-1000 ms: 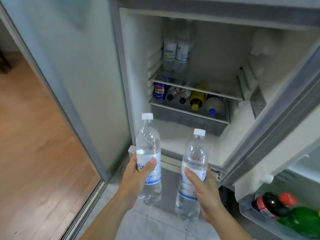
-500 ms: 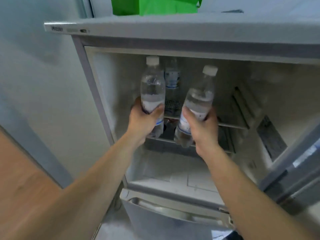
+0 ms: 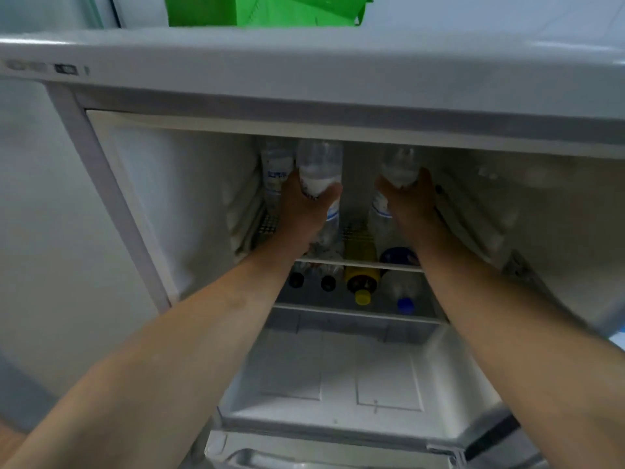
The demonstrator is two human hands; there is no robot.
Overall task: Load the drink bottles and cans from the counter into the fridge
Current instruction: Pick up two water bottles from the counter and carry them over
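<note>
Both arms reach deep into the open fridge [image 3: 142, 211]. My left hand [image 3: 304, 206] grips a clear water bottle [image 3: 319, 167] upright over the upper wire shelf [image 3: 358, 262]. My right hand [image 3: 407, 199] grips a second clear water bottle [image 3: 399, 167] to the right of it. Their caps are hidden behind the fridge's top frame. Another water bottle [image 3: 275, 170] stands at the back left of the same shelf, just left of my left hand.
Below the shelf lie several drinks on their sides: two dark-capped bottles [image 3: 296, 280], a yellow-capped bottle [image 3: 362, 282] and a blue-capped bottle [image 3: 404, 296]. The fridge floor [image 3: 338, 367] lies beneath. A green bag [image 3: 263, 10] sits on top of the fridge.
Both hands have carried the two water bottles from in front of the fridge up and inward onto the upper shelf area. The view has moved closer to the fridge.
</note>
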